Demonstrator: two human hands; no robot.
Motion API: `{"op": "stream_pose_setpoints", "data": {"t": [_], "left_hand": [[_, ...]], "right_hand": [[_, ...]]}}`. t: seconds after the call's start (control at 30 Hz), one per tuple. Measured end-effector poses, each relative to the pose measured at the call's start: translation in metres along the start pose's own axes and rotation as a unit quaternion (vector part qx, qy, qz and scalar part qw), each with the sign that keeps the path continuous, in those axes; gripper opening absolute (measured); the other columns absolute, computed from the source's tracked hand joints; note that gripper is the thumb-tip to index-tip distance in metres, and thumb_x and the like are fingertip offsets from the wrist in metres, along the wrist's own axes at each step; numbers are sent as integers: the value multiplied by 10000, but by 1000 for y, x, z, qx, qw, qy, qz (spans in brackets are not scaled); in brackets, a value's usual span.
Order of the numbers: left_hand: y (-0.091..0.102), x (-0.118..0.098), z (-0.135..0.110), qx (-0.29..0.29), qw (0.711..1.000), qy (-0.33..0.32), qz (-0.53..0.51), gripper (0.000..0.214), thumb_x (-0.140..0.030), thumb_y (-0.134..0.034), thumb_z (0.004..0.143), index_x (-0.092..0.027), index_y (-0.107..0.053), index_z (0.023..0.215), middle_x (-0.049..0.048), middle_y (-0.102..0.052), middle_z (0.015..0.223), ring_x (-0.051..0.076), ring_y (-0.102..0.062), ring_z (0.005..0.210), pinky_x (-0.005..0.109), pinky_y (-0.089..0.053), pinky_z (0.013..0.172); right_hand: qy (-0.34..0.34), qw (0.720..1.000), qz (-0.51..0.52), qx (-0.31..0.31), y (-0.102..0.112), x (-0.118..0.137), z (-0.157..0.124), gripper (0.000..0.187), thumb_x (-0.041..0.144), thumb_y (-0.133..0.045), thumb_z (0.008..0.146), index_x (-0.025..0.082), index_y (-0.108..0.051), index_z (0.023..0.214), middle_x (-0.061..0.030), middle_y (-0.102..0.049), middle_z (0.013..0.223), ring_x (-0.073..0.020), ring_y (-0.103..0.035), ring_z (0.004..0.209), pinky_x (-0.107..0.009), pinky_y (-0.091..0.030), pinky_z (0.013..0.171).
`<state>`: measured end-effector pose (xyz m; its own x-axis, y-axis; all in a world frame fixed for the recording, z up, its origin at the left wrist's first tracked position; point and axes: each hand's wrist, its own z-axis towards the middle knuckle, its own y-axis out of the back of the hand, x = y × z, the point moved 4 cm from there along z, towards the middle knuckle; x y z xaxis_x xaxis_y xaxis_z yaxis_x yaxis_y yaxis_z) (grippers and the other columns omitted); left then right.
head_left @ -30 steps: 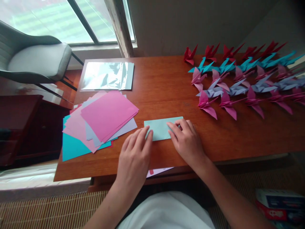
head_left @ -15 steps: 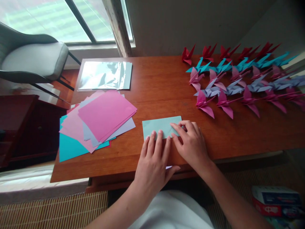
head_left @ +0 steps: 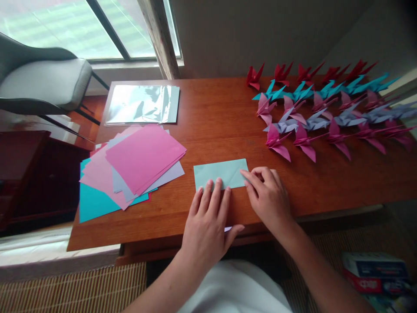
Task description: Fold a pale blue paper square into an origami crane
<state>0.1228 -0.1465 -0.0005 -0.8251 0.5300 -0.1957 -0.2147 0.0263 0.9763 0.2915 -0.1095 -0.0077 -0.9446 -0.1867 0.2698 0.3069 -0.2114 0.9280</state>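
Note:
A pale mint-green sheet of origami paper (head_left: 218, 171), folded to a long rectangle, lies flat on the wooden table in front of me. My left hand (head_left: 206, 213) rests with fingers spread, their tips on the paper's lower edge. At the paper's right end is my right hand (head_left: 269, 191). Its index finger and thumb are apart and touch the sheet, while the other fingers curl under. A faint diagonal crease shows near that end. Beside my left thumb, a small lilac bit (head_left: 228, 228) is mostly hidden by the hand.
Loose coloured paper sheets (head_left: 146, 156) lie fanned out on the left. Behind them sits a shiny clear packet (head_left: 140, 104). Rows of folded paper cranes (head_left: 304, 141) fill the table's right side. The table's front edge (head_left: 156, 237) runs near my body; a grey chair (head_left: 48, 82) stands far left.
My right hand has slid a little to the right along the paper, uncovering more of its right end. My left hand stays on the lower edge. The view has shifted slightly.

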Motion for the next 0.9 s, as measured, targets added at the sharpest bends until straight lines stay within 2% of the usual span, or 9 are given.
{"op": "stream_pose_setpoints", "data": {"t": [0.13,0.27,0.5,0.63,0.77,0.9], "left_hand": [[5,5,-5,-3,1000,-15,12,745,-587,-450,969,-59,-449,1496,166,-386,1604,339,-362,1487,466,-302,1203],[9,14,-16,-9,999,-10,45,735,-527,-474,976,-21,-411,1505,181,-385,1600,346,-370,1481,477,-276,1210],[16,39,-43,-37,995,68,61,795,-502,-477,977,-55,-233,1588,224,-339,1615,376,-347,1490,523,-306,1185],[20,31,-39,-50,996,61,46,855,-512,-511,960,-20,-199,1587,250,-275,1635,390,-291,1512,528,-298,1197],[16,11,-19,-36,999,23,25,808,-515,-536,949,-40,-302,1559,223,-310,1630,382,-265,1524,525,-265,1218],[4,0,-3,-5,1000,11,4,781,-582,-503,945,-75,-394,1530,198,-332,1625,391,-295,1510,538,-270,1210]], "right_hand": [[-2,1000,4,4,0,0,0,298,204,-570,965,242,-702,1229,-87,-646,1037,-243,-553,924,-384,-487,847],[-3,1000,4,6,0,0,0,295,206,-568,969,244,-704,1228,-87,-643,1029,-242,-546,927,-385,-482,850],[7,1000,6,-4,-1,0,-1,296,191,-547,978,236,-705,1224,-94,-635,1017,-241,-536,919,-385,-482,825],[14,1000,7,-9,-1,1,-1,306,184,-532,980,226,-695,1235,-105,-627,1020,-246,-531,917,-399,-490,824],[15,1000,9,-9,0,4,0,314,156,-531,966,211,-694,1228,-114,-628,1031,-257,-536,934,-427,-509,852],[31,999,34,-20,-2,16,4,292,142,-543,956,163,-693,1206,-150,-629,1155,-281,-556,1053,-464,-522,943]]}}
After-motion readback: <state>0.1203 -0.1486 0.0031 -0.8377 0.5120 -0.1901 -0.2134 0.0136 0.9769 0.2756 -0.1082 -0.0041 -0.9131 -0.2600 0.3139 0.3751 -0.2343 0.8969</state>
